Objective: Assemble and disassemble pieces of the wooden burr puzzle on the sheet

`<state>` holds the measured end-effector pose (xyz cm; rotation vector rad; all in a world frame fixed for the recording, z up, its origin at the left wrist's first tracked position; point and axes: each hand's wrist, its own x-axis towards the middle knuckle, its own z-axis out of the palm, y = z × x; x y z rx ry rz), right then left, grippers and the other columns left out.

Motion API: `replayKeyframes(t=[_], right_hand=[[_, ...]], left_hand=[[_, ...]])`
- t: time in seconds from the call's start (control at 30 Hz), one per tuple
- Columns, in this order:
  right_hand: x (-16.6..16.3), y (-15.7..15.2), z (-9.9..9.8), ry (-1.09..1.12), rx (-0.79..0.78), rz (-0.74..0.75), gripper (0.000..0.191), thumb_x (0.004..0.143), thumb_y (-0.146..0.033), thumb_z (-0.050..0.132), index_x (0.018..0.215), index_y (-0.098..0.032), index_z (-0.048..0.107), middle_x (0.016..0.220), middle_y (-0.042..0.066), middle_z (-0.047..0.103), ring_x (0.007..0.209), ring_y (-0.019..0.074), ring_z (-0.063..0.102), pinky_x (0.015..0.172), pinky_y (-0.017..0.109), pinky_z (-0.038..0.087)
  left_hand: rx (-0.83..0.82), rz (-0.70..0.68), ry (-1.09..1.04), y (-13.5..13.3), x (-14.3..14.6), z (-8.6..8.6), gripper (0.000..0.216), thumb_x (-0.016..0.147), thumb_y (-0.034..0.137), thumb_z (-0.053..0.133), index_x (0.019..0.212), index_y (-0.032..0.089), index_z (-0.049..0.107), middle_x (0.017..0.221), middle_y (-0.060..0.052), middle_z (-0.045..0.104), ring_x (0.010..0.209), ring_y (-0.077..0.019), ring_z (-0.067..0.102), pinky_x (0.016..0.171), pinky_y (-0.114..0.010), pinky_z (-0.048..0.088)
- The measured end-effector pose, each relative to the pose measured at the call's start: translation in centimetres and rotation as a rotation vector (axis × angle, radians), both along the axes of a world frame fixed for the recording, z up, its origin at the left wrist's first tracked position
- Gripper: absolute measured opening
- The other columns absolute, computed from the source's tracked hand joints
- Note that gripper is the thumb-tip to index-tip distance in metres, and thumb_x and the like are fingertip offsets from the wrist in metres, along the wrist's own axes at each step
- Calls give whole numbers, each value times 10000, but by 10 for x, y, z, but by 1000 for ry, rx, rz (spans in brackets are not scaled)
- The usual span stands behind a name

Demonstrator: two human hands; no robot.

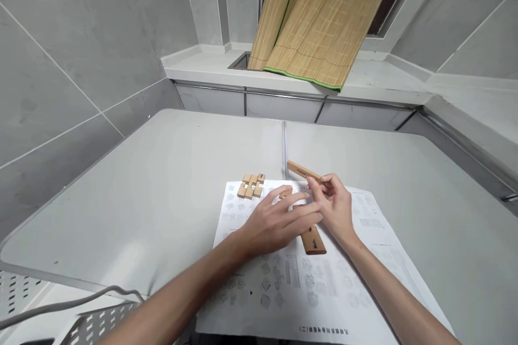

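My left hand (277,221) lies with fingers stretched flat over a printed instruction sheet (299,275), its fingertips on or close to a wooden bar (313,240) that lies on the paper. My right hand (334,202) is curled, its fingers pinched on another long wooden bar (301,170) that sticks out to the upper left. A small joined cluster of wooden blocks (251,186) rests at the sheet's top left corner, just beyond my left hand.
The sheet lies on a pale grey table (162,194) with a seam down its middle. Grey tiled walls close in left and right. A rolled bamboo mat (319,27) leans on the ledge behind. A perforated metal shelf (97,323) and cable sit at the lower left.
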<state>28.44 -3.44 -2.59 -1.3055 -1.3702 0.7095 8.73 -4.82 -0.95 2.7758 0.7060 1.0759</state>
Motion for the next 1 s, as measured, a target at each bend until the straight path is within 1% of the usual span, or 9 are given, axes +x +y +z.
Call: replayKeyframes(t=[0.1, 0.17, 0.23, 0.33, 0.5, 0.63, 0.73, 0.87, 1.0], right_hand=[[1, 6, 5, 126, -21, 27, 367, 978, -594, 683, 880, -255, 583, 802, 12, 703, 615, 167, 552, 602, 295, 448], [2, 8, 8, 153, -39, 65, 392, 1022, -613, 607, 869, -252, 600, 734, -6, 641, 602, 164, 521, 599, 294, 438], [2, 8, 8, 139, -86, 70, 466, 1052, -634, 533, 787, -253, 569, 633, -31, 531, 582, 164, 487, 581, 293, 414], [3, 7, 6, 26, -159, 38, 552, 1036, -676, 519, 686, -249, 504, 589, -42, 464, 565, 159, 453, 554, 293, 376], [3, 6, 1, -250, -217, 92, 561, 1010, -695, 514, 696, -234, 574, 585, -29, 563, 578, 169, 510, 603, 294, 390], [3, 7, -1, -364, -209, 97, 498, 1013, -654, 515, 791, -235, 664, 603, -23, 604, 582, 183, 558, 625, 297, 406], [3, 6, 0, -405, -194, 88, 434, 1016, -599, 527, 818, -243, 675, 624, -20, 622, 594, 187, 573, 626, 299, 407], [2, 2, 4, -370, -188, 129, 349, 999, -538, 566, 863, -240, 686, 675, -10, 673, 591, 178, 574, 616, 296, 411], [-2, -3, 7, -301, -200, 268, 284, 993, -493, 588, 973, -240, 716, 791, 8, 764, 566, 161, 564, 566, 286, 394]], left_hand=[[-21, 162, -80, 0, 4, -1, 318, 1044, 124, 420, 1124, 268, 692, 1119, -31, 808, 1034, -227, 734, 1056, -468, 536], [-62, 342, -152, 2, 1, -2, 248, 1064, 202, 437, 1008, 230, 677, 916, -63, 767, 872, -240, 687, 905, -455, 561], [-92, 464, -175, 6, -4, -2, 230, 1066, 265, 477, 926, 214, 651, 824, -73, 700, 841, -255, 630, 827, -446, 544], [-102, 514, -125, 11, -9, -2, 230, 1055, 268, 526, 867, 210, 647, 976, -102, 712, 1012, -288, 603, 896, -475, 514], [-104, 619, -61, 16, -9, -11, 308, 1041, 255, 578, 747, 194, 649, 1280, -136, 682, 1250, -341, 516, 1007, -531, 477], [-111, 660, -25, 16, -9, -16, 126, 1030, 234, 592, 989, 185, 700, 1319, -156, 662, 1315, -359, 502, 1065, -550, 458], [-120, 643, -22, 17, -10, -17, 142, 1024, 181, 569, 1127, 181, 667, 1279, -146, 678, 1308, -342, 522, 1084, -531, 450], [-129, 599, -31, 18, -10, -15, 177, 1032, 129, 504, 1117, 192, 646, 1236, -114, 703, 1283, -302, 560, 1114, -498, 428], [-145, 568, -58, 18, -9, -14, 220, 1030, 98, 455, 1083, 198, 643, 1187, -91, 730, 1206, -267, 616, 1085, -461, 441]])
